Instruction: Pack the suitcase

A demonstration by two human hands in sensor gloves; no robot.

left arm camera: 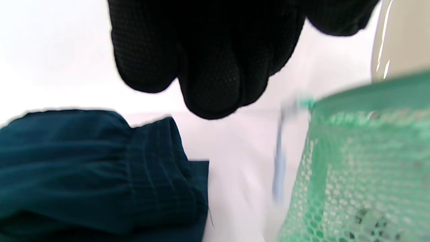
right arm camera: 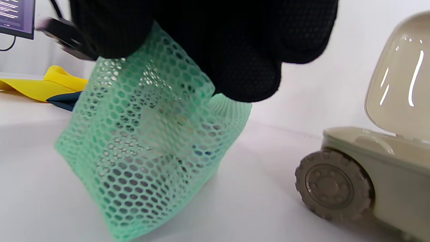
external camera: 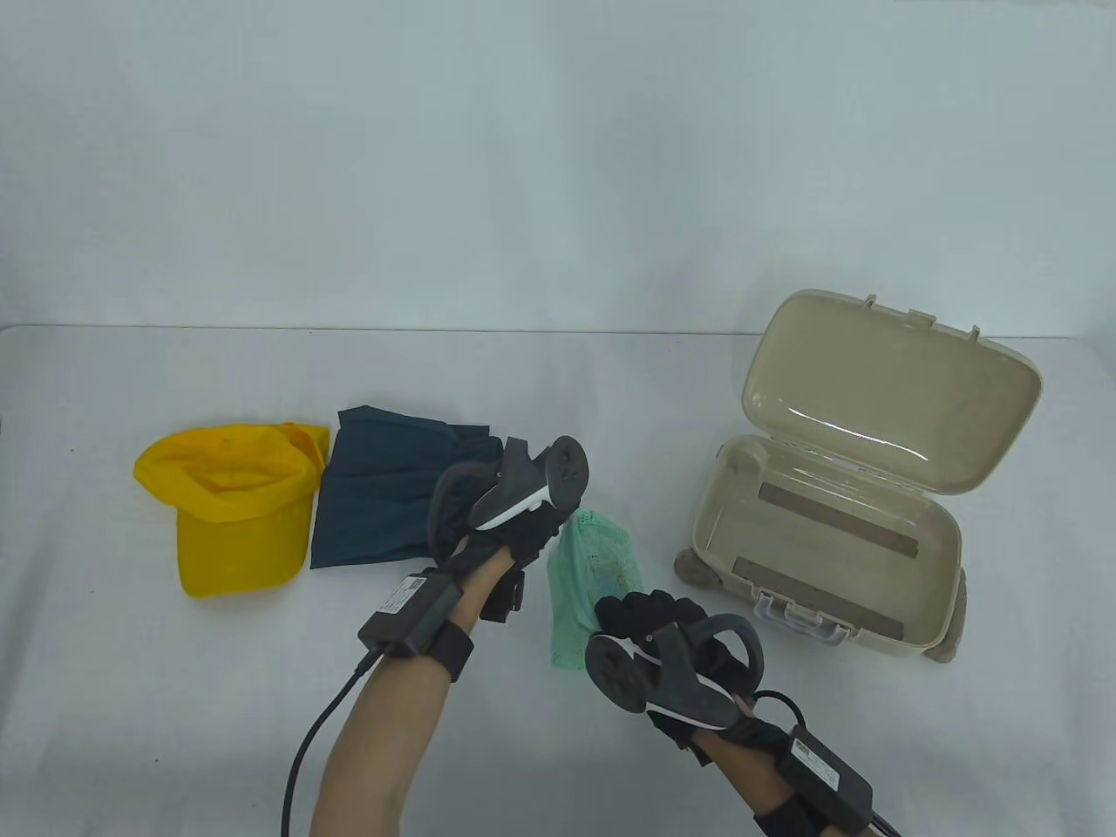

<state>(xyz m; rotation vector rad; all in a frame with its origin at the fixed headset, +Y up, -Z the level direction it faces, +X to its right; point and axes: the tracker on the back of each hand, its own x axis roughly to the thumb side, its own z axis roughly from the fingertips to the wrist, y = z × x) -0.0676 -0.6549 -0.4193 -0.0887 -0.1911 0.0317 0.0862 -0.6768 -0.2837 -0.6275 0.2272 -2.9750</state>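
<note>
Table view: one suitcase (external camera: 924, 602), cap (external camera: 228, 510), garment (external camera: 384, 501), mesh pouch (external camera: 593, 567).

White labels sit on the wrist sensor boxes (external camera: 410, 602), their print too small to read. A screen (right arm camera: 16, 15) shows lines of illegible text

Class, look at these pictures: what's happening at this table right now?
A person in sensor gloves is packing a small beige suitcase, which lies open and looks empty on the right. The right hand pinches a green mesh bag and lifts one end off the table; the left hand is at the bag's far end, its grip unclear. A dark blue garment and a yellow cap still lie on the table to the left.
</note>
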